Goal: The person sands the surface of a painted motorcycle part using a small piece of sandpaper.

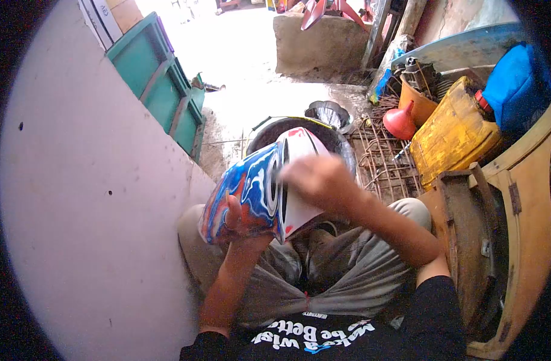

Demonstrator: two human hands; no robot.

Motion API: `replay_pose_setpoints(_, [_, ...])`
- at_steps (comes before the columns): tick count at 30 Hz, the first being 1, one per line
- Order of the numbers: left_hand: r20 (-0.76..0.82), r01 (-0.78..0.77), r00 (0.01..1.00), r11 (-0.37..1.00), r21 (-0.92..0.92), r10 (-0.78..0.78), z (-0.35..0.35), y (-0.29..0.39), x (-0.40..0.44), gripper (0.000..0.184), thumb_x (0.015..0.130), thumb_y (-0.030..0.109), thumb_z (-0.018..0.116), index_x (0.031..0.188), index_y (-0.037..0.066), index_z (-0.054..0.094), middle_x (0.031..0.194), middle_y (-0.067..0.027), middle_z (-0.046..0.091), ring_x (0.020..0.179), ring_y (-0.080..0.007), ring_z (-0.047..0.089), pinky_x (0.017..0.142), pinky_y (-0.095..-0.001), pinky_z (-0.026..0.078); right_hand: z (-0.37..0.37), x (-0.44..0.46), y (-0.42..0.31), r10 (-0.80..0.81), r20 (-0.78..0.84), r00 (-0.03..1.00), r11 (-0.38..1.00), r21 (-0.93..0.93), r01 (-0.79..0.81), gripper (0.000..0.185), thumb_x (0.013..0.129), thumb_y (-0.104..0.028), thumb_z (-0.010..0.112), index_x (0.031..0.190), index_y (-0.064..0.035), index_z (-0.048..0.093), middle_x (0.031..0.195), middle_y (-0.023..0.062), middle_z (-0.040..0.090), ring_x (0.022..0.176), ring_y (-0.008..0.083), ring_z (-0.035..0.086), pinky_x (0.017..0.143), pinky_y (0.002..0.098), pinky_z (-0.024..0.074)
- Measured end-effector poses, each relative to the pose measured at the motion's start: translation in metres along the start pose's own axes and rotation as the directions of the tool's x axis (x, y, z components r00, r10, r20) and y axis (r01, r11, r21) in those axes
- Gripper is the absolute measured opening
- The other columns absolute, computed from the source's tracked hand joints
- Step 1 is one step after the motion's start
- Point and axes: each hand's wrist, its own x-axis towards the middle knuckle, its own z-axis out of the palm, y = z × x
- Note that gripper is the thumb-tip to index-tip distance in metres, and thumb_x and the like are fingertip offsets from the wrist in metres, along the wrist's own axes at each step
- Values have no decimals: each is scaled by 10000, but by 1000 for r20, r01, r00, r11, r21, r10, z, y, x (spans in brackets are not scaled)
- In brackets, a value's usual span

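Above my lap is a curved painted shell (245, 186), marbled blue, white and orange-red on its left part. Its right part is white with red marks, and a dark band runs between the two. My left hand (234, 222) grips the near side of the shell, thumb up against the marbled face; the other fingers are mostly hidden. Blurred by motion, my right hand (320, 180) is curled over the white part, fingertips at the dark band. Whatever lies under those fingertips is too smeared to make out. Behind the shell stands a dark round tub (275, 129).
A white wall (101, 198) rises close on my left, with a green panel (155, 78) beyond it. To the right are a metal grid (383, 159), a red funnel (400, 122), a yellow jerrycan (456, 135), a blue container (519, 90) and a wooden frame (516, 240).
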Motion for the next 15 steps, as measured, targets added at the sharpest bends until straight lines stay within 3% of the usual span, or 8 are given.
replay_pose_setpoints(1, [-21, -11, 1000, 999, 35, 12, 12, 4, -1, 1073, 858, 806, 601, 1577, 46, 362, 1527, -172, 513, 1381, -327, 529, 1168, -505, 409, -4, 2, 20, 109, 54, 993, 991, -86, -105, 112, 824, -164, 711, 921, -119, 679, 800, 88, 636, 724, 272, 683, 618, 407, 560])
replay_pose_setpoints(3, [8, -15, 1000, 998, 63, 15, 11, 3, -1, 1081, 854, 808, 605, 1579, 45, 357, 1526, -169, 514, 1382, -326, 526, 1167, -504, 410, -3, -1, 16, 114, 61, 992, 984, -146, -104, 137, 832, -163, 700, 961, -121, 680, 840, 50, 648, 757, 242, 693, 655, 396, 573])
replay_pose_setpoints(4, [28, -28, 999, 997, 79, 26, 8, 3, 3, 1085, 852, 809, 607, 1580, 44, 355, 1526, -168, 514, 1383, -325, 525, 1167, -504, 411, -1, -4, 0, 35, 101, 994, 986, -166, -18, 142, 832, -171, 700, 963, -119, 679, 851, 37, 651, 769, 228, 697, 673, 382, 582])
replay_pose_setpoints(5, [38, 2, 999, 1000, 14, -3, 2, 1, 2, 1095, 846, 810, 615, 1582, 44, 349, 1525, -166, 515, 1379, -326, 527, 1166, -505, 412, 5, -3, -24, -107, -52, 993, 994, 9, 108, 137, 847, -167, 686, 970, -108, 679, 887, 36, 675, 809, 204, 710, 713, 353, 595])
replay_pose_setpoints(8, [59, 89, 995, 963, -253, -76, -30, -13, 6, 1108, 837, 805, 630, 1586, 43, 339, 1521, -163, 519, 1368, -326, 538, 1158, -508, 422, 5, -6, -55, -315, -85, 945, 930, 172, 325, 150, 845, -132, 666, 991, -102, 683, 944, 46, 702, 849, 206, 721, 748, 351, 599])
replay_pose_setpoints(12, [27, -2, 1000, 998, 64, 0, 24, 10, 1, 1093, 845, 784, 643, 1590, 48, 328, 1512, -161, 530, 1341, -325, 569, 1131, -514, 458, -8, 3, 31, 113, 108, 988, 991, -80, -105, 203, 826, -147, 705, 1022, -106, 679, 835, 99, 662, 751, 279, 695, 678, 421, 569])
replay_pose_setpoints(14, [196, 4, 980, 986, -166, 29, 5, 3, 2, 1078, 853, 772, 646, 1587, 48, 332, 1510, -164, 532, 1336, -331, 574, 1123, -521, 468, -4, -4, 18, 90, 185, 979, 990, -120, -69, 175, 841, -136, 694, 1012, -101, 686, 861, 95, 681, 764, 273, 702, 682, 415, 574])
replay_pose_setpoints(15, [214, 10, 976, 976, -219, 38, -2, -3, 4, 1072, 856, 767, 646, 1586, 48, 333, 1509, -165, 533, 1334, -333, 576, 1120, -523, 473, -1, -2, -9, -30, 79, 996, 1000, 8, 30, 151, 848, -125, 686, 994, -85, 690, 900, 81, 706, 796, 248, 723, 725, 394, 599])
